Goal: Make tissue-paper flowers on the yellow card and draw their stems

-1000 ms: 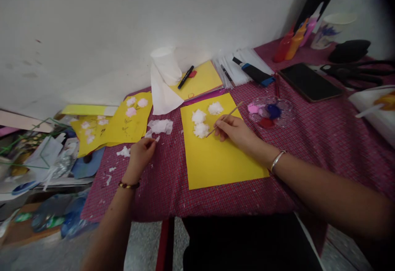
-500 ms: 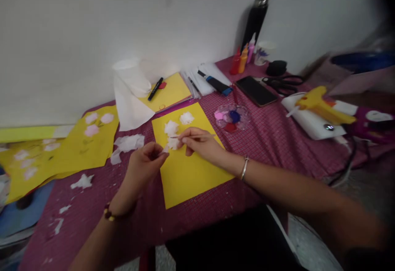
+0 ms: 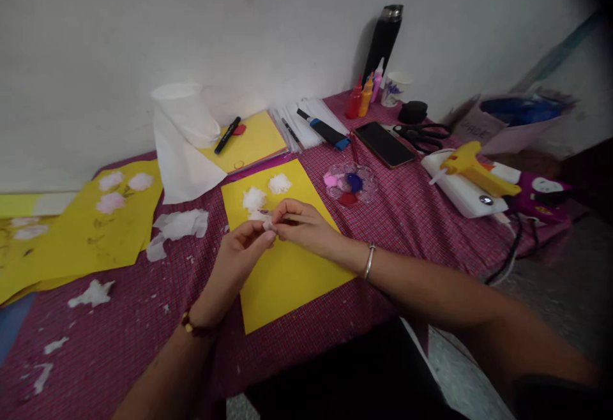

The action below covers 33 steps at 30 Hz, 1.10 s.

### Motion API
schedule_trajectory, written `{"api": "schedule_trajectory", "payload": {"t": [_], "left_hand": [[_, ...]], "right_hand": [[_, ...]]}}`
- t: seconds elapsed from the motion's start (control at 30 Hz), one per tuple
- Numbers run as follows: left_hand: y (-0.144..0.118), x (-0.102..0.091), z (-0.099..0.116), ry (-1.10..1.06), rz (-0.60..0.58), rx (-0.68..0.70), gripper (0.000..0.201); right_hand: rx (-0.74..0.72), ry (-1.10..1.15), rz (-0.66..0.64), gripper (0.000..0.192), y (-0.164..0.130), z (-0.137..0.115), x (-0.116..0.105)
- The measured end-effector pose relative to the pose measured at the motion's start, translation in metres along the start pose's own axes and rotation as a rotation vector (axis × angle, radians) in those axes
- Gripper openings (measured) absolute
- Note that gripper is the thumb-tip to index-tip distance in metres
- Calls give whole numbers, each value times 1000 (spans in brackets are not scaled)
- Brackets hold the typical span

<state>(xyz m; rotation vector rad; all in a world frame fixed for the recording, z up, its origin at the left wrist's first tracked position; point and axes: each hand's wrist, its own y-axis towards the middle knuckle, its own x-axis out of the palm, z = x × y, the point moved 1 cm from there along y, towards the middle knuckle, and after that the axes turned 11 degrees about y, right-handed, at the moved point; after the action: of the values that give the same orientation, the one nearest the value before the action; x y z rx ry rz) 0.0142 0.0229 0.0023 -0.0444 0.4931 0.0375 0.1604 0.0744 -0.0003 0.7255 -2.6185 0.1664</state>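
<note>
My left hand [image 3: 246, 247] pinches a small scrap of white tissue paper [image 3: 269, 225] above a yellow sheet [image 3: 282, 279]. Meeting it there, my right hand [image 3: 304, 223] keeps a thin paintbrush [image 3: 299, 217] between its fingers, and its fingertips also touch the scrap. Two fluffy white tissue clumps, a left one [image 3: 254, 199] and a right one [image 3: 280, 183], lie on the upper part of the sheet. A third white patch beside them is mostly hidden by my fingers. Torn tissue [image 3: 184, 225] rests on the cloth left of the sheet.
A paint palette [image 3: 351, 184] with pink, blue and red lies right of the sheet. Beyond are a phone [image 3: 384, 143], scissors [image 3: 424, 134], a yellow glue gun [image 3: 479, 171] and paint bottles [image 3: 366, 96]. A tissue roll [image 3: 184, 120] stands behind; painted yellow sheets [image 3: 105, 241] lie left.
My hands have come together: the right fingertips now meet the tissue scrap in my left hand, where they were apart before. The whole view has shifted slightly.
</note>
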Motion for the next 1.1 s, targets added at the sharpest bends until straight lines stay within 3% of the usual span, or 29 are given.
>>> {"api": "schedule_trajectory", "payload": {"t": [0.23,0.37,0.43,0.63,0.77,1.1], "left_hand": [[3,-19,-7,-274,175,-137,16],[9,-37,-12,-315,232,-153,21],[11,-40,-15,-296,233,-157,22],[10,-33,-14,-224,145,-143,20],[6,-28,-9,-228,122,-153,19],[4,-25,-10,-211,110,-131,11]], "right_hand": [[-58,-35,-74,10,-3,-7,-7],[105,-45,-288,6,-3,-17,-12],[108,-100,-348,11,-3,-20,-13],[-167,-215,-154,19,-3,-15,-10],[-261,-206,-118,19,-2,-7,-10],[-293,-223,-107,17,2,1,-12]]}}
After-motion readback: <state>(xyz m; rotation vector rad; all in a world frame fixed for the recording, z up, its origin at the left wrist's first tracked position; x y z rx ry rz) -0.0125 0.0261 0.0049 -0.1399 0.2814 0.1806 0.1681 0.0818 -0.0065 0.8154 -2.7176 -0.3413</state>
